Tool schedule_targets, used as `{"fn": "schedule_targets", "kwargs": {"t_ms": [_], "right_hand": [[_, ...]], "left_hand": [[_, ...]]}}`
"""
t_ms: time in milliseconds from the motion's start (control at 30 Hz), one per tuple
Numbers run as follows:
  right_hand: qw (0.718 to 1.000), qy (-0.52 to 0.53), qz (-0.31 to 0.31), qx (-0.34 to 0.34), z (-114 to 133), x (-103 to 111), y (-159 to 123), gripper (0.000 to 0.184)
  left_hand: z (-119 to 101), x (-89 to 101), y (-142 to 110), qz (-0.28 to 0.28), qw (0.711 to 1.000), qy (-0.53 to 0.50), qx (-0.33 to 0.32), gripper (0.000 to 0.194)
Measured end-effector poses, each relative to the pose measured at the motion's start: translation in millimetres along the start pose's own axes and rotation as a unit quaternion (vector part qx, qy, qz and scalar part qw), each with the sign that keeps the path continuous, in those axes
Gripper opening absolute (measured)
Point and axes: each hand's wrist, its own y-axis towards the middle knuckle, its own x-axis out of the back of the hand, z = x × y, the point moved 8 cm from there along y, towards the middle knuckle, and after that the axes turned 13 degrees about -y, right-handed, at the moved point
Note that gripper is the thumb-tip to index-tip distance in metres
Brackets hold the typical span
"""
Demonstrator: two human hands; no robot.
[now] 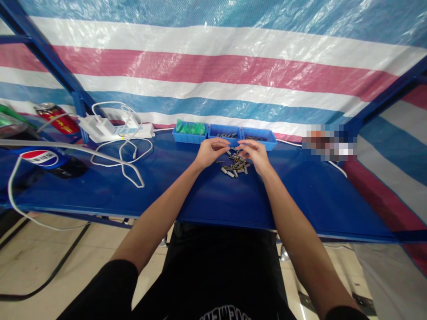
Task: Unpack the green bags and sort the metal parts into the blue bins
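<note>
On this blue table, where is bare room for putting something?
Bare: right of the right forearm toward the front edge, and between that edge and the metal pieces. Crowded: the middle, with left hand, right hand, blue bins; far left, with bottle and power strip.

Workshop; striped tarp, bins, metal parts

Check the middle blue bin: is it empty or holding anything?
Not empty: small grey parts show inside the middle blue bin. How full it is, I cannot tell.
</note>
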Motion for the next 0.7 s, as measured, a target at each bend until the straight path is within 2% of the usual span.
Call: {"fn": "schedule_targets", "kwargs": {"t_ms": [133,300,567,700], "right_hand": [[0.999,-0.012,0.041,0.007,1,-9,-3,0.036],[0.996,-0.017,0.080,0.022,5,-18,-7,0.043],[0.997,-0.016,0.077,0.024,9,-20,-9,0.040],[0.997,-0.016,0.071,0.024,8,-18,-8,0.039]], "left_hand": [[3,3.9,1,-0.013,1.000,-0.009,0.014,0.042],[5,6.2,0,-0.019,0.998,0.051,0.026,0.045],[3,0.7,-4,0.003,0.990,0.137,0.040,0.051],[3,0.2,-4,0.003,0.992,0.117,0.035,0.047]]}}
